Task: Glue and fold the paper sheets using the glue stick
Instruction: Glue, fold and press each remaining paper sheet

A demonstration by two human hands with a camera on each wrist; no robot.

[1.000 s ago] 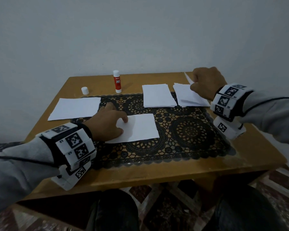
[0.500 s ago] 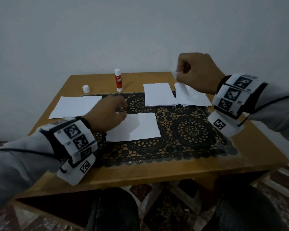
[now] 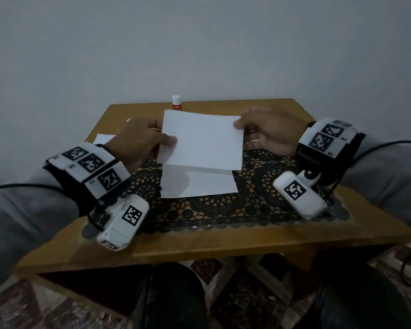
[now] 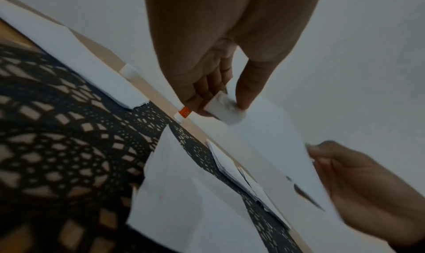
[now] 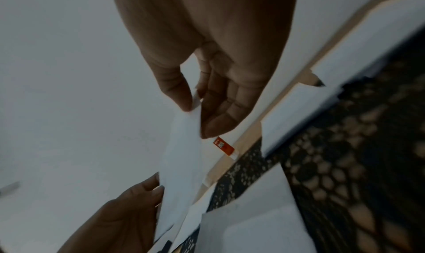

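A fresh paper sheet [image 3: 203, 138], off the right-hand stack a second ago, now hangs mid-frame, pinched by left hand [image 3: 140, 141] and right hand [image 3: 268, 131] above the sheet on the bench [image 3: 223, 241]. Likely placement next; glue stick [image 3: 176, 103] stands untouched behind.

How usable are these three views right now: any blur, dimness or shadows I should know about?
Head view: dim but sharp, wide-angle bowing at the edges; the held sheet shadows the sheet on the mat. Left wrist view: dark, tilted, paper smeared near the right hand. Right wrist view: dim, motion-blurred, lace mat soft.
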